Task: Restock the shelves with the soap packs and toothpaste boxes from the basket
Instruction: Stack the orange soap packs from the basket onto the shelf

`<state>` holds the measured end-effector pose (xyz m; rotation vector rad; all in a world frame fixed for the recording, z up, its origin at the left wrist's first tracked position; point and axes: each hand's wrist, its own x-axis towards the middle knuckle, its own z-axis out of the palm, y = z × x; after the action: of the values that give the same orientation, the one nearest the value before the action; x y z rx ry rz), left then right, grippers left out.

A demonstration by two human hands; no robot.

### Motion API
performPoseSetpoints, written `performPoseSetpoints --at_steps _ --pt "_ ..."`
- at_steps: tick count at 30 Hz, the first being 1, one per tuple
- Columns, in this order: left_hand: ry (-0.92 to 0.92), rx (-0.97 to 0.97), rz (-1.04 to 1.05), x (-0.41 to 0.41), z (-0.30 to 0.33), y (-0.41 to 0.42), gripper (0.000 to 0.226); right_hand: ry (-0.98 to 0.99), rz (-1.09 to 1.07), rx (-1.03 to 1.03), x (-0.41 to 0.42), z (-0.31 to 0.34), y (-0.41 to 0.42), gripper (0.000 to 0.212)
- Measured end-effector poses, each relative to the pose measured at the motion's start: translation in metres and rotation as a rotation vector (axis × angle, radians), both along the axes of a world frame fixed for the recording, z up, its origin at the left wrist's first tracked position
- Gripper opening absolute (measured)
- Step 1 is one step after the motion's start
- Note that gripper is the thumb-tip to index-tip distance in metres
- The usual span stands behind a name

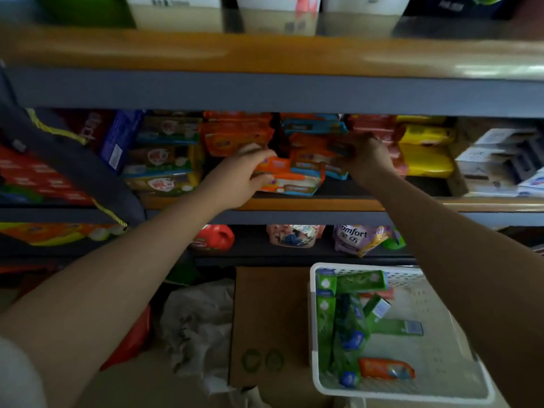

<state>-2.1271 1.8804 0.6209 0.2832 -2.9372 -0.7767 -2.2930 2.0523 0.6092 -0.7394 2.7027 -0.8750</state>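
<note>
I see left hand gripping orange soap pack, long axis left-right along shelf. Right hand curled on stacked pack there, hold unclear.

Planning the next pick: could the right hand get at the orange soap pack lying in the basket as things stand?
Probably yes, once it lets go. The right hand is busy gripping soap packs on the shelf, but the orange soap pack lies uncovered in the open-topped basket below that arm, beside the green boxes.
</note>
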Motion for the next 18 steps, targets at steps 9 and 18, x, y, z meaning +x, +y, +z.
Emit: performPoseSetpoints --at_steps 9,18 --pt "0.017 0.167 0.099 -0.024 -0.024 0.007 0.045 0.194 -0.015 0.087 0.004 0.005 -0.015 0.04" --pt "0.337 -0.254 0.093 -0.035 -0.032 0.055 0.036 0.239 -0.24 -0.079 0.03 0.005 0.106 0.018"
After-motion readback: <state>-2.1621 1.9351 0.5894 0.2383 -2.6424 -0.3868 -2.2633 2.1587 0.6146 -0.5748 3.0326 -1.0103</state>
